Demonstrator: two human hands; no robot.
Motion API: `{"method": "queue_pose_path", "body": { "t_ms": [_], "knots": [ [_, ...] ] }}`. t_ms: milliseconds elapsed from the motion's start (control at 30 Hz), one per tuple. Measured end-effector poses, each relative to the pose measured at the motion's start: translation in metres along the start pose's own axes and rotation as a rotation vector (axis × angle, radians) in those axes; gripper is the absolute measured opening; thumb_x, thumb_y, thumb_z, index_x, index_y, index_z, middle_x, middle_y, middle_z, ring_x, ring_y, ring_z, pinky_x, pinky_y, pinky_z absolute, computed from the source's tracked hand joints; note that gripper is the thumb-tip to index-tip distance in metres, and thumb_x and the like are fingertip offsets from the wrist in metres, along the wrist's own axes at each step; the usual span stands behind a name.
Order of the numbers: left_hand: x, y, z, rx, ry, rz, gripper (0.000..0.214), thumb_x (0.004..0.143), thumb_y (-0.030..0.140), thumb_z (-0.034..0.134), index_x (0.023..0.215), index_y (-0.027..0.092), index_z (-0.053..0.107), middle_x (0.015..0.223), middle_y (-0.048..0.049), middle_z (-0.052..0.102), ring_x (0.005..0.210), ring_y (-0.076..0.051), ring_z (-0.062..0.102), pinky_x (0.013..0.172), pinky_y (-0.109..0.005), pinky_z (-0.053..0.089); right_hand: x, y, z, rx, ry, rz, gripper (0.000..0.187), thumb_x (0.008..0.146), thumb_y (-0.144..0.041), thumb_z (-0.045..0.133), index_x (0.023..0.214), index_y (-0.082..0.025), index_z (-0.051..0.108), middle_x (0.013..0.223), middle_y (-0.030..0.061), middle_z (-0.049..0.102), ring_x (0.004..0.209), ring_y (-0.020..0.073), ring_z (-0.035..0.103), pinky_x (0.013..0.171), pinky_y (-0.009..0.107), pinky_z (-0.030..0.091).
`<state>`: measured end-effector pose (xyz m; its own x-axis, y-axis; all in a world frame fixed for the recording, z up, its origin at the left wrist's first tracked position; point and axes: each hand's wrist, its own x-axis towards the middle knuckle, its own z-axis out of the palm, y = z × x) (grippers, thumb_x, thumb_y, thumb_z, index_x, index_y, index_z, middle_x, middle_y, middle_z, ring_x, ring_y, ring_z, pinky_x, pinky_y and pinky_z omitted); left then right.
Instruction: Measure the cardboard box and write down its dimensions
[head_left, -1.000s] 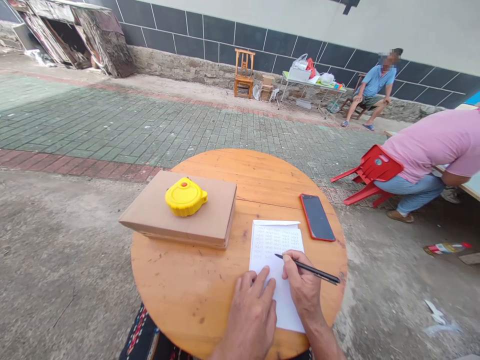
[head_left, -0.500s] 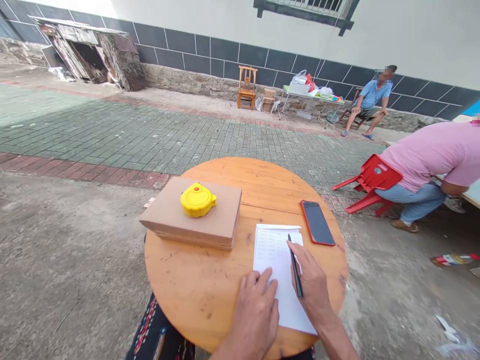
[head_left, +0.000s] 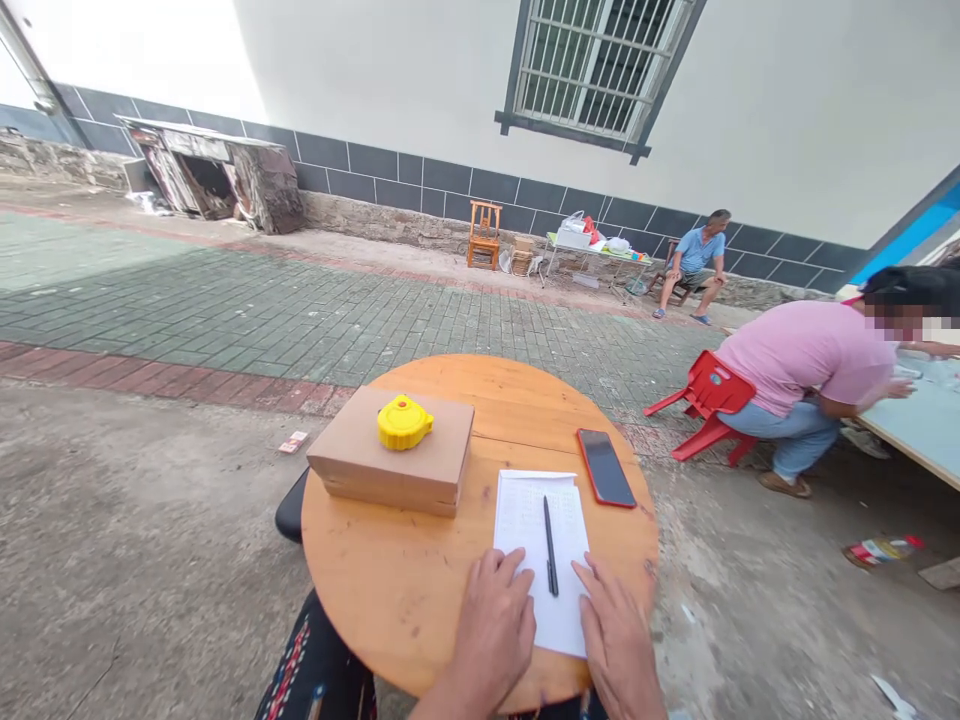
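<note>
A black pen lies on a white sheet of paper with rows of small handwriting on its upper part. My left hand rests over the paper's left edge, fingers loosely spread and holding nothing. On the opposite edge lies my right hand, its fingers stretched out and nothing in them. The pen sits between the two hands, apart from both. Just beyond the paper's upper right corner is a phone in a red case, screen dark.
On the round wooden table, a brown cardboard box carries a yellow tape measure. To the right, a person in a pink shirt sits on a red chair. Another person in blue sits by the wall.
My right hand has let go of the pen, which now lies on the paper, and has moved down to the right edge. The camera view has tilted upward.
</note>
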<state>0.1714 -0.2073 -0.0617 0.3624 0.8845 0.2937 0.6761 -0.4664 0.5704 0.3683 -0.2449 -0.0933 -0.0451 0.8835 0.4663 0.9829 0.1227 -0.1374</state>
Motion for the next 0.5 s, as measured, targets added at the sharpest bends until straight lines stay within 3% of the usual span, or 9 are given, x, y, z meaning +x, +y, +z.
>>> {"method": "queue_pose_path", "body": {
  "t_ms": [100,200,333,500],
  "knots": [
    [-0.004,-0.001,0.0,0.037,0.065,-0.009,0.029,0.08,0.006,0.048,0.097,0.02,0.067,0.128,-0.0076,0.06,0.109,-0.027,0.051,0.093,-0.046,0.046,-0.036,-0.002,0.008,-0.031,0.105,0.012,0.036,0.097,-0.033,0.042,0.122,-0.019,0.064,0.128,0.0124,0.066,0.114,0.0284,0.063,0.09,0.044,0.046],
    [-0.014,-0.003,0.004,0.097,0.15,-0.036,0.03,0.081,0.01,0.051,0.103,0.02,0.068,0.128,-0.0103,0.06,0.115,-0.029,0.052,0.099,-0.051,0.043,-0.053,0.0,0.012,-0.083,0.131,-0.054,0.036,0.096,-0.031,0.044,0.123,-0.021,0.064,0.128,0.0097,0.067,0.114,0.0287,0.064,0.094,0.045,0.044],
    [-0.023,-0.006,0.02,0.166,0.177,0.006,0.033,0.081,0.017,0.055,0.112,0.019,0.067,0.13,-0.0123,0.061,0.123,-0.031,0.052,0.105,-0.051,0.042,-0.044,0.006,0.01,-0.137,0.112,-0.134,0.038,0.093,-0.032,0.05,0.126,-0.021,0.063,0.13,0.0069,0.066,0.116,0.0275,0.064,0.096,0.044,0.045],
    [-0.006,-0.003,0.029,0.184,0.137,0.001,0.035,0.081,0.021,0.057,0.115,0.018,0.066,0.134,-0.0139,0.058,0.127,-0.033,0.051,0.106,-0.053,0.042,-0.012,0.011,0.014,-0.084,0.086,-0.01,0.042,0.097,-0.04,0.039,0.12,-0.018,0.067,0.127,0.0095,0.068,0.117,0.0291,0.063,0.096,0.049,0.047]
  ]
}}
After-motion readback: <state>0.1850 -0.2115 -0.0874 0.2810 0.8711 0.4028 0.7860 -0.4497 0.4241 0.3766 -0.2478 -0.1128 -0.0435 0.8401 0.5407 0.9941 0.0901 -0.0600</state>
